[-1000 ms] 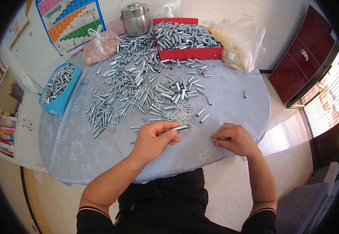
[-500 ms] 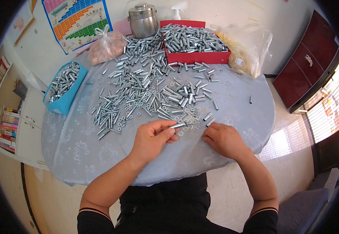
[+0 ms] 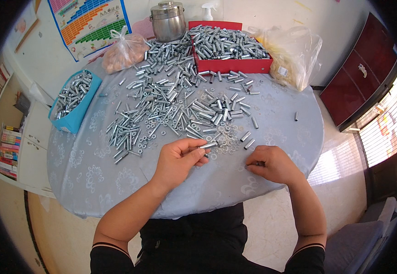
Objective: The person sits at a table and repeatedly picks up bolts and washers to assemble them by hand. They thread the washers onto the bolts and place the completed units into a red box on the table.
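My left hand (image 3: 182, 162) is closed at the front of the table, with a shiny metal sleeve (image 3: 208, 145) pinched between thumb and fingers, pointing right. My right hand (image 3: 274, 165) hovers near the front right of the table, its fingertips pressed together; whatever small piece they may hold is too small to name. Between and beyond my hands lie flat washers (image 3: 228, 137). Two loose sleeves (image 3: 249, 144) rest just beyond my right hand. Farther back spreads a heap of bolts (image 3: 125, 130), nuts (image 3: 153, 123) and sleeves (image 3: 203, 107).
A red box (image 3: 235, 66) heaped with sleeves stands at the back, beside a steel pot (image 3: 168, 25). At the left is a blue container (image 3: 75, 119) full of metal parts. Plastic bags (image 3: 124, 52) (image 3: 294, 59) flank the back. One sleeve (image 3: 296, 116) lies apart at the right.
My right hand has drawn back slightly to the right, away from the two loose sleeves. My left hand keeps its sleeve in nearly the same place.
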`<state>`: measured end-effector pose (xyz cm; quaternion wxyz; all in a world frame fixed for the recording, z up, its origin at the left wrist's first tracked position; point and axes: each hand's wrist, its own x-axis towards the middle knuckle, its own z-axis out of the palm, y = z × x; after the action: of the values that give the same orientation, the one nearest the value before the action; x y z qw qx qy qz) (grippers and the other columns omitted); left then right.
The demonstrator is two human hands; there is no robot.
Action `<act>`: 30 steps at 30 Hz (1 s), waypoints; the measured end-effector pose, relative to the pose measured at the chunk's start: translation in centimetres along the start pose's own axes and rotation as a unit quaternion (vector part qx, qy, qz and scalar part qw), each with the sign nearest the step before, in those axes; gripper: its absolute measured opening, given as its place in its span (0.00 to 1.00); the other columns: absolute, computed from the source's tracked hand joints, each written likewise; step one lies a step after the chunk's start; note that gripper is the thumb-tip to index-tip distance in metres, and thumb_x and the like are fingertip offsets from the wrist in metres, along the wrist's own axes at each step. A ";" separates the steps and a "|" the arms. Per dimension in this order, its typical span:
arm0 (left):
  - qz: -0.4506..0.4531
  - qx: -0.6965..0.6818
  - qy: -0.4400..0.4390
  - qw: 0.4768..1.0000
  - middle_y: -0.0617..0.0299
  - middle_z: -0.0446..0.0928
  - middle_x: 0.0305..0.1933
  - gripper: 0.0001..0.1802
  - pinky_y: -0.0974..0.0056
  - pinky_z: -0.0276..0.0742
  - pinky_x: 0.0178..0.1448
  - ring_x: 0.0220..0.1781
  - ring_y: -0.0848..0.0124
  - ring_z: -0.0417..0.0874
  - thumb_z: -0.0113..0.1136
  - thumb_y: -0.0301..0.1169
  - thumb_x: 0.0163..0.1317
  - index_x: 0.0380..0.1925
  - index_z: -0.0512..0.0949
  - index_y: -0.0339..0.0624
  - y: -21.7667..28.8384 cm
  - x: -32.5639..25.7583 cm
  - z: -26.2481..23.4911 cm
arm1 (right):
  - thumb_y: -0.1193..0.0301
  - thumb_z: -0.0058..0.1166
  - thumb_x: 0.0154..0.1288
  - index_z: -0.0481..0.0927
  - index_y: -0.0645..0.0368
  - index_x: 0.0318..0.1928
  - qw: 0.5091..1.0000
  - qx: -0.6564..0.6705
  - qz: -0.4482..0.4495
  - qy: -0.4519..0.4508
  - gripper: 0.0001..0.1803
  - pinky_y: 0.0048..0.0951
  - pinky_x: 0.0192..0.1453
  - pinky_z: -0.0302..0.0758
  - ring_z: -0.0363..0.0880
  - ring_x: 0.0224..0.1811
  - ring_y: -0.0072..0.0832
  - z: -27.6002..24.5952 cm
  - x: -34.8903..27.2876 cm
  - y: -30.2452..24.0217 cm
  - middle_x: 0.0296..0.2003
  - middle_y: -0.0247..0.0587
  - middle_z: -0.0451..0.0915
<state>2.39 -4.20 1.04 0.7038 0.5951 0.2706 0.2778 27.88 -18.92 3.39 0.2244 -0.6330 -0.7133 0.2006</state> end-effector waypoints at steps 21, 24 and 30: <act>0.015 0.026 0.025 0.999 0.53 0.85 0.44 0.14 0.67 0.84 0.44 0.39 0.71 0.86 0.57 0.22 0.69 0.52 0.79 0.31 0.9 1.4 -0.7 | 0.70 0.61 0.58 0.84 0.58 0.35 0.999 0.020 0.022 0.022 0.06 0.41 0.43 0.78 0.82 0.36 0.43 0.1 5.9 -2.1 0.33 0.43 0.82; 0.033 0.037 0.035 0.998 0.54 0.85 0.45 0.14 0.68 0.84 0.44 0.39 0.71 0.86 0.56 0.21 0.69 0.53 0.79 0.30 0.4 2.0 -1.6 | 0.71 0.61 0.57 0.86 0.58 0.36 1.000 0.013 -0.024 -0.002 0.07 0.40 0.44 0.78 0.83 0.37 0.43 -0.4 8.7 -1.2 0.33 0.44 0.85; 0.024 0.017 0.045 0.999 0.54 0.85 0.45 0.15 0.68 0.84 0.45 0.39 0.72 0.86 0.57 0.21 0.68 0.53 0.78 0.29 -0.3 2.2 -2.3 | 0.71 0.62 0.56 0.87 0.59 0.36 0.989 0.009 0.001 -0.150 0.08 0.35 0.43 0.79 0.85 0.34 0.36 -2.3 12.0 -1.4 0.32 0.43 0.86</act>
<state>2.26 -1.10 0.26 0.6735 0.6004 0.2928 0.3165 26.92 -7.13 6.88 0.1205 -0.5945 -0.7365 0.2995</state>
